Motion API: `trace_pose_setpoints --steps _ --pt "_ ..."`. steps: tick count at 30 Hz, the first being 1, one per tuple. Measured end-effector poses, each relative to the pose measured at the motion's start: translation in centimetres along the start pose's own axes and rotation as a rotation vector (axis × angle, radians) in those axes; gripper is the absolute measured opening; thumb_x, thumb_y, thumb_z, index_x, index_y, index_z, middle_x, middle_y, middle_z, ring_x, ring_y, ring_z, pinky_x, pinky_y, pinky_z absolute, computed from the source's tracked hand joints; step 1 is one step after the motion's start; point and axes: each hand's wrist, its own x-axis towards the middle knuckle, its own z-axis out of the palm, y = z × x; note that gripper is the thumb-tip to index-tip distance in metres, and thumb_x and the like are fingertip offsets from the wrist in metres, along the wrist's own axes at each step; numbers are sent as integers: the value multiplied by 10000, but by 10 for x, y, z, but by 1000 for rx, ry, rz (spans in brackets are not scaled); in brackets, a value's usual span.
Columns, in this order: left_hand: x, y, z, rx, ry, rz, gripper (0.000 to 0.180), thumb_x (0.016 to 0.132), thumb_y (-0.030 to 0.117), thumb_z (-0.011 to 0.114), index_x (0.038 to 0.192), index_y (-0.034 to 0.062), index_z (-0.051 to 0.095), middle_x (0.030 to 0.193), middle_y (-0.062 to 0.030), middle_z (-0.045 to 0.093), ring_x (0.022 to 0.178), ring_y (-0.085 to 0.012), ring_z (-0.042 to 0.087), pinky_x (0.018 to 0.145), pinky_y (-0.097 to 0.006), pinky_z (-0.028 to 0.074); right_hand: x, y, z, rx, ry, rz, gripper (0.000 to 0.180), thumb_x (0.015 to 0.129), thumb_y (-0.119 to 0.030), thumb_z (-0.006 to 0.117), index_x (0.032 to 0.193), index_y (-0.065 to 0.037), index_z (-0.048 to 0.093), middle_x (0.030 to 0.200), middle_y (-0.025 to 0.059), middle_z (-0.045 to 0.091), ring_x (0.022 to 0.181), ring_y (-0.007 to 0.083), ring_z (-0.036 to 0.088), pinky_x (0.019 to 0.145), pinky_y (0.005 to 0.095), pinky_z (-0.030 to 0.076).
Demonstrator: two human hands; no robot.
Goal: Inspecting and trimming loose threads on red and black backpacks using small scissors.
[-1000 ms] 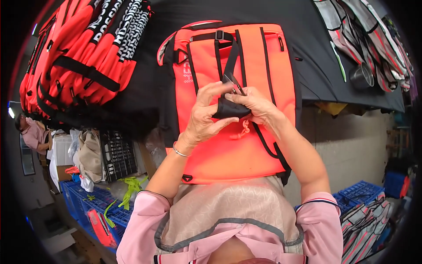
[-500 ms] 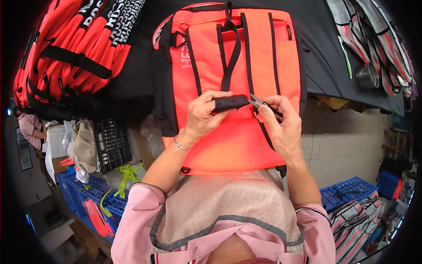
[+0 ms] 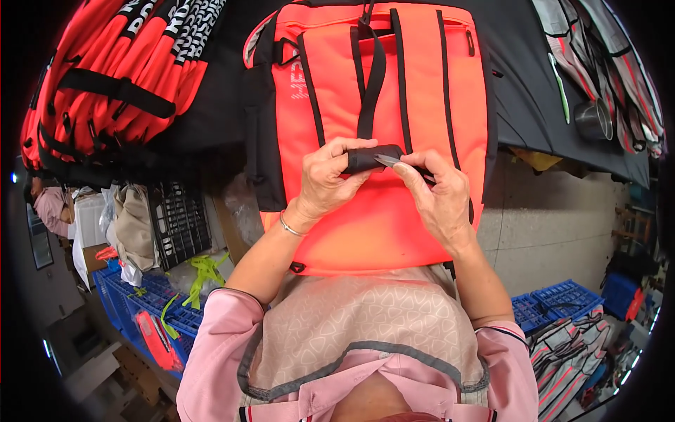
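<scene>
Currently pinching black cloth [image 3: 361, 160] in the left hand [image 3: 326, 177], over the middle of an orange backpack [image 3: 344, 239] lying partly on a black table [image 3: 522, 105]; gripping scissors [image 3: 389, 161] in the right hand [image 3: 444, 200], pointing the blades leftward across the cloth, holding both hands close together.

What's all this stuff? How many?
backpack: one, orange and black, middle
fabric piece: one, black, middle
snips: one, silver-tipped, middle
tablecloth: one, black, top
bags: several, red, upper left
striped pieces: several, grey and pink, right
cup: one, silvery, right
stick: one, green, beside cup
crates: several, blue, both sides
basket: one, black, left
strips: several, lime, left
person: one, pink top, far left
apron: one, beige, bottom
left hand: one, bare, holding fabric piece
right hand: one, bare, holding snips
</scene>
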Motion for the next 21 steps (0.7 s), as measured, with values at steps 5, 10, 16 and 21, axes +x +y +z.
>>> trace_pose_setpoints --steps 5,10,16,21 --pt "-1 -2 1 -43 -11 -28 292 672 -37 799 943 66 766 1030 -68 725 818 -193 708 676 -282 567 2 2 -6 265 -94 217 102 923 -66 684 925 29 646 739 35 650 651 67 579 593 228 479" --pt "-1 -2 1 -46 -12 -53 304 671 -39 797 951 74 767 1029 -66 724 824 -193 707 684 -284 568 1 7 -5 100 -135 139 86 929 -52 673 931 29 643 731 25 633 633 66 568 572 221 471" --pt "-2 -3 1 -44 -17 -55 306 670 -44 795 956 60 764 1030 -72 723 837 -198 706 695 -285 569 2 6 -3 196 -139 181 71 929 -37 668 942 28 644 733 25 625 633 62 565 568 214 463" --pt "-1 -3 2 -58 -17 -50 311 664 -51 795 955 53 762 1033 -77 724 836 -197 707 699 -283 570 1 8 -1 211 -69 182 155 868 -137 745 886 -8 660 687 80 664 582 149 621 555 281 482"
